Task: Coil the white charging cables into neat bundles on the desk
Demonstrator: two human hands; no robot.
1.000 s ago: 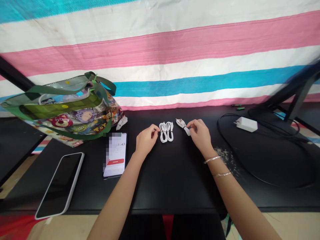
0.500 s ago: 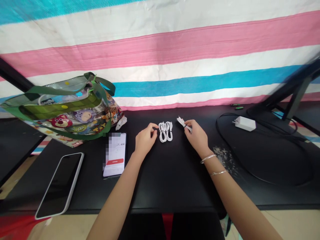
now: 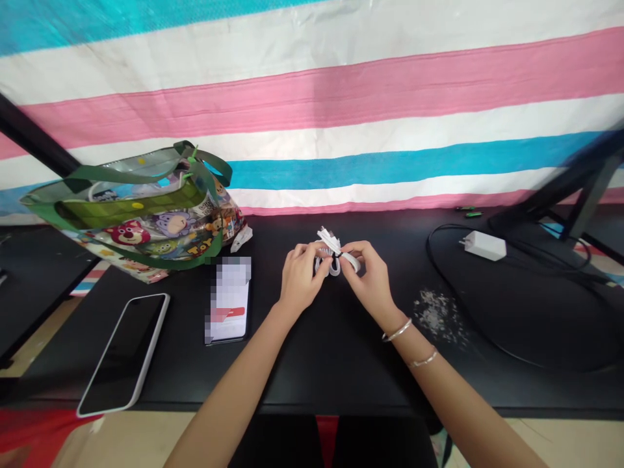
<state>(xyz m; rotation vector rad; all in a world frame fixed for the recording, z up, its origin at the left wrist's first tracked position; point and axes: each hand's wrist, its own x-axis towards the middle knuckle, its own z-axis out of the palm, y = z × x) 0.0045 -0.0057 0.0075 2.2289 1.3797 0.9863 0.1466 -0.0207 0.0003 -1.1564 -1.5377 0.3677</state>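
Two bare hands together at bench centre: the left hand (image 3: 302,277) and right hand (image 3: 369,278) both pinch a bundle of coiled white cable (image 3: 333,265), held just above the matte black tabletop (image 3: 341,367). Nearest, left: a lit smartphone (image 3: 229,317). Right, farther off: a white plug charger (image 3: 485,246) with a black cord (image 3: 431,260).

I logged: bright, even light | soft shadows under left hand (image 3: 303,279) and right hand (image 3: 370,279) | edges bowed | upper-right corner blurred

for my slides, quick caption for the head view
Left hand and right hand hold coiled white cables on a black desk
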